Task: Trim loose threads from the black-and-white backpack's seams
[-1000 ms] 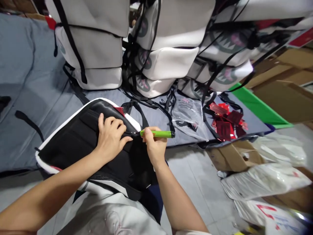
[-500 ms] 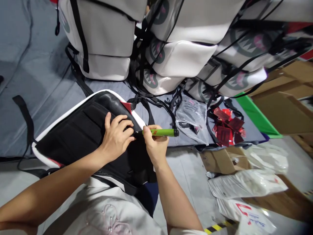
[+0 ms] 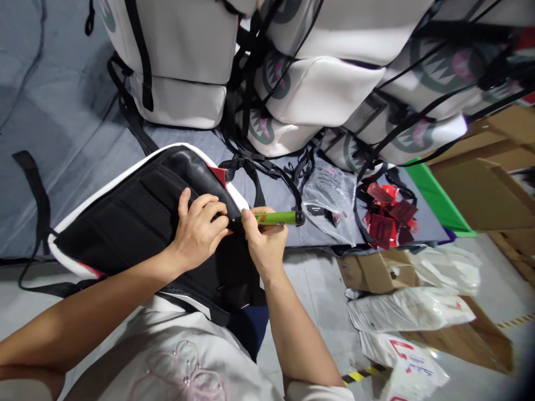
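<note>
A white backpack point(image 3: 137, 207) with a black padded back panel and red corner patches lies across the table edge, black side up. My left hand point(image 3: 201, 229) rests on that panel, fingers spread and bent, pressing the fabric. In my right hand point(image 3: 264, 236) is a green marker pen point(image 3: 279, 218), gripped between thumb and fingers. Its dark end points right; the other end points left at the black fabric near my left fingertips. The tip itself is hard to make out against the black.
Stacked white backpacks point(image 3: 184, 103) with dangling black straps stand behind. To the right on the table lie a clear plastic bag point(image 3: 330, 195) and red plastic packets point(image 3: 385, 214). A cardboard box point(image 3: 370, 271) and white bags point(image 3: 412, 312) are on the floor at right.
The view has shifted slightly. The marker pen is still in my right hand, a little more level, and my left hand stays on the backpack's panel.
</note>
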{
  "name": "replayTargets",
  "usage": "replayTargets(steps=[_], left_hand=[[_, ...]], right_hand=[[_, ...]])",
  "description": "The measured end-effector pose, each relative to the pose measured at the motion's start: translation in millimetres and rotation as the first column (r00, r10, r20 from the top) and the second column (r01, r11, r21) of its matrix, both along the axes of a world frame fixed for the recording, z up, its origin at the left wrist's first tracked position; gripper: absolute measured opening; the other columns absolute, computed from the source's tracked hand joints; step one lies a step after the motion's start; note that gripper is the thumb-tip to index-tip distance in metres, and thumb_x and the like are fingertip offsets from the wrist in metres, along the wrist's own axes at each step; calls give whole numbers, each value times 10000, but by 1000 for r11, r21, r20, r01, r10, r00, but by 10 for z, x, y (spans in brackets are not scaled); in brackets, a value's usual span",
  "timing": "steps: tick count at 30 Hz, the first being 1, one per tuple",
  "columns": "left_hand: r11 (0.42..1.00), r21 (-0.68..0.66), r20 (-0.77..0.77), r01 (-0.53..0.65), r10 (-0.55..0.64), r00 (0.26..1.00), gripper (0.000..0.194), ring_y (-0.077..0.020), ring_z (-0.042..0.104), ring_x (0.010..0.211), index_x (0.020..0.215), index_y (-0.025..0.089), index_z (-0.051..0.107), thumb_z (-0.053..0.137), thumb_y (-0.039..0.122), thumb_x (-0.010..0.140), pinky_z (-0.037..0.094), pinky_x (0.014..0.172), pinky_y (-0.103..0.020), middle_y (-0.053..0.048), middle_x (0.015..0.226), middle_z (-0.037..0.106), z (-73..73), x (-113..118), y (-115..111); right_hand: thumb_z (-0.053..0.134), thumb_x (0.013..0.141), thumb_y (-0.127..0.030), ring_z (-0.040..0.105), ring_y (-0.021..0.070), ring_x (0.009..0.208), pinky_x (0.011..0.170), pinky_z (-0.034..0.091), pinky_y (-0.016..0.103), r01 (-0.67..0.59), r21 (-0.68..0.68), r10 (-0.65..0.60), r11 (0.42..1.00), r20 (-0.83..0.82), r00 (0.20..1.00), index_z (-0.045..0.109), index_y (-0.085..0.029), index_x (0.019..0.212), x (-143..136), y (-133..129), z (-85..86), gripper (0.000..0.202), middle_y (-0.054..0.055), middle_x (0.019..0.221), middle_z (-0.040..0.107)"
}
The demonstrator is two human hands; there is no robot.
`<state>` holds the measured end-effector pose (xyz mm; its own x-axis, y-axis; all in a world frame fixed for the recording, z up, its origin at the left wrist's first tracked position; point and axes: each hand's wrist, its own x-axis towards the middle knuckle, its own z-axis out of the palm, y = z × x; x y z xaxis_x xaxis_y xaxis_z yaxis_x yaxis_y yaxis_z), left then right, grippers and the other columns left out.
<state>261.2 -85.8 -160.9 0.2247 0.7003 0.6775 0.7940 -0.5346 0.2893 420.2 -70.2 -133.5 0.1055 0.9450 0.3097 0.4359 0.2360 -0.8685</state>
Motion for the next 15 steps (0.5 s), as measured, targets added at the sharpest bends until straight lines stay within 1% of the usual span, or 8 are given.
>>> replayTargets(steps=[4,6,9,13,15], left_hand=[[999,51,7,-15,15,1000,61,-247,573,1117,816,201,663,694,233,859,143,1191,-574,-23,970,696,-40,15,4],[997,68,2,-21,21,1000,63,-243,575,1113,815,211,665,682,240,868,145,1191,-565,-17,964,701,-60,18,5],[996,90,1,-29,29,1000,76,-235,575,1110,818,221,670,671,261,882,137,1200,-548,-10,958,703,-83,20,6],[994,108,4,-30,29,1000,73,-224,575,1108,821,216,666,677,258,879,104,1216,-506,-7,945,700,-94,24,9],[993,113,6,-33,32,999,81,-219,577,1106,827,209,663,691,268,874,83,1222,-482,-6,940,702,-96,28,9]], right_hand=[[632,888,-407,538,129,491,498,443,252,24,24,-24,999,24,999,604,-187,739,-1,1,-1,267,-36,571,578],[637,889,-398,543,127,495,498,442,248,10,24,-10,1000,15,1000,606,-184,738,0,-2,-9,263,-33,584,588],[647,891,-379,543,125,492,495,438,244,32,32,-32,999,-7,999,610,-181,740,3,-8,-20,252,-36,574,582],[657,889,-381,567,130,515,509,454,247,-8,18,8,1000,-13,1000,618,-177,752,14,-8,-21,249,-26,608,611],[651,891,-376,568,131,518,520,463,251,32,30,-32,999,-13,999,612,-178,742,20,-7,-20,252,-27,598,605]])
